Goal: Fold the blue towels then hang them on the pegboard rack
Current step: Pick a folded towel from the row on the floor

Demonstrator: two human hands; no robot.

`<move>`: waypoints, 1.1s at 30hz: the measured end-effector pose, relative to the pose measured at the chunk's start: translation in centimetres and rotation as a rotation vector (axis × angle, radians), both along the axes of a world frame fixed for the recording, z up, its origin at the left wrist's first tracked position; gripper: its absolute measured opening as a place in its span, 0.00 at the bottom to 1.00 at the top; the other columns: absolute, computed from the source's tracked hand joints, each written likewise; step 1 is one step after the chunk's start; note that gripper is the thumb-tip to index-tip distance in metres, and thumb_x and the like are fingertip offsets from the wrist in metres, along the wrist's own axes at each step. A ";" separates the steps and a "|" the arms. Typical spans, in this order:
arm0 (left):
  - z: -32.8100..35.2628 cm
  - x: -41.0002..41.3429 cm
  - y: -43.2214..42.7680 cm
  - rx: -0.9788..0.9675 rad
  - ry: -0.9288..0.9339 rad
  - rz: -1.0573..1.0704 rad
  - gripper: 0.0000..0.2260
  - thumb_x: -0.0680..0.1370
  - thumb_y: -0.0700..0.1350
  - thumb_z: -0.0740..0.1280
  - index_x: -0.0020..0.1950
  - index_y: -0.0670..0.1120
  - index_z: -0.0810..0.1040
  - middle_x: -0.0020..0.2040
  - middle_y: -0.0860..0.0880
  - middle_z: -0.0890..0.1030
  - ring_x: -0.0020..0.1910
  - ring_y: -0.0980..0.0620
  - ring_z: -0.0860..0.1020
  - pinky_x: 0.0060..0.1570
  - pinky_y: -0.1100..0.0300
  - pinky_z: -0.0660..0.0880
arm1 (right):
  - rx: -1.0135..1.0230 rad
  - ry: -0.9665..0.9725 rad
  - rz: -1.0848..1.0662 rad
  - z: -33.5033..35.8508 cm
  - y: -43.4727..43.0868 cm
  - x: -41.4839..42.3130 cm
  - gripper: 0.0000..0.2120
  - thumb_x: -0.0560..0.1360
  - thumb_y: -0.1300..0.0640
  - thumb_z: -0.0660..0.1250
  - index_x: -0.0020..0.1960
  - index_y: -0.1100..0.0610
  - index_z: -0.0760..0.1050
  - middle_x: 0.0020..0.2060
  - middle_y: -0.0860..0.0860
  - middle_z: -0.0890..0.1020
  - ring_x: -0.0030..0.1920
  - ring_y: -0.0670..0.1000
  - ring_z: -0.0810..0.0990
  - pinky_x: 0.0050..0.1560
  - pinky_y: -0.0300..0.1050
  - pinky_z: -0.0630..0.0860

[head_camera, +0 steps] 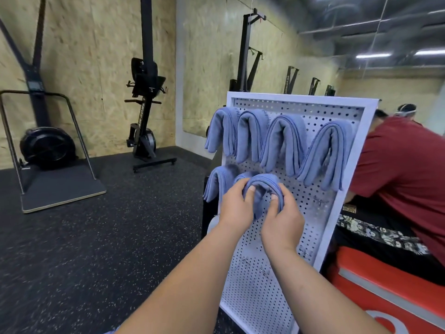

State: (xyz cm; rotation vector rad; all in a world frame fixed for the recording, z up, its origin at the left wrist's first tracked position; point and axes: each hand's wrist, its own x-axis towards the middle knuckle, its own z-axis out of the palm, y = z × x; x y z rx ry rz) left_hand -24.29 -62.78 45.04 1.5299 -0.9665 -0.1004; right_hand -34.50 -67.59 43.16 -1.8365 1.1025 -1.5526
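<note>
Both forearms reach up from the bottom of the view and meet at the second row of the pegboard rack (313,227). The left hand (237,207) and right hand (284,225) each curl round one side of a folded blue towel (263,186), thumbs pressed on the front. The towel sits between them as an arch, fold uppermost, its two ends hanging down behind the palms. Both hands are equally near, so neither leads. Whatever peg it goes on is hidden behind the cloth, and whether the fold already rests on that peg cannot be told. The move probably turns on this: the fold has to straddle a peg pointing out at the person, so the ends drop evenly on either side. Just left hangs a neighbouring towel (216,184); to the right a bare hook (321,201) shows. Above, a row of four hung towels (285,141) drapes the same way. Behind the rack, a person in a red shirt (404,169) bends over.
</note>
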 end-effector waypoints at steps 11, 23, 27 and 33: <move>-1.9 0.9 -5.0 0.117 0.125 -0.073 0.09 0.86 0.50 0.64 0.63 0.53 0.83 0.51 0.55 0.85 0.54 0.53 0.82 0.60 0.51 0.79 | 0.056 0.034 -0.083 -2.2 -4.8 0.4 0.17 0.86 0.52 0.62 0.73 0.47 0.76 0.65 0.50 0.84 0.61 0.58 0.82 0.58 0.53 0.78; -5.5 0.3 -5.9 0.099 0.149 -0.151 0.08 0.85 0.52 0.65 0.54 0.51 0.83 0.42 0.53 0.86 0.41 0.53 0.81 0.48 0.51 0.79 | 0.048 0.106 -0.050 -5.8 -4.9 0.6 0.20 0.86 0.54 0.63 0.77 0.48 0.74 0.71 0.49 0.80 0.65 0.57 0.81 0.59 0.50 0.75; -6.9 0.3 -5.0 0.103 0.138 -0.185 0.10 0.85 0.52 0.65 0.49 0.50 0.82 0.39 0.52 0.84 0.38 0.53 0.78 0.47 0.49 0.79 | 0.074 0.191 -0.002 -7.7 -3.5 0.4 0.23 0.87 0.53 0.60 0.82 0.50 0.67 0.78 0.49 0.73 0.71 0.57 0.78 0.64 0.51 0.74; -9.9 0.3 -2.2 0.157 0.204 -0.183 0.09 0.85 0.50 0.67 0.56 0.50 0.86 0.48 0.55 0.87 0.50 0.58 0.83 0.56 0.58 0.79 | 0.130 0.213 0.077 -10.6 -0.5 -0.6 0.27 0.87 0.50 0.60 0.84 0.51 0.60 0.81 0.50 0.67 0.78 0.54 0.69 0.74 0.52 0.69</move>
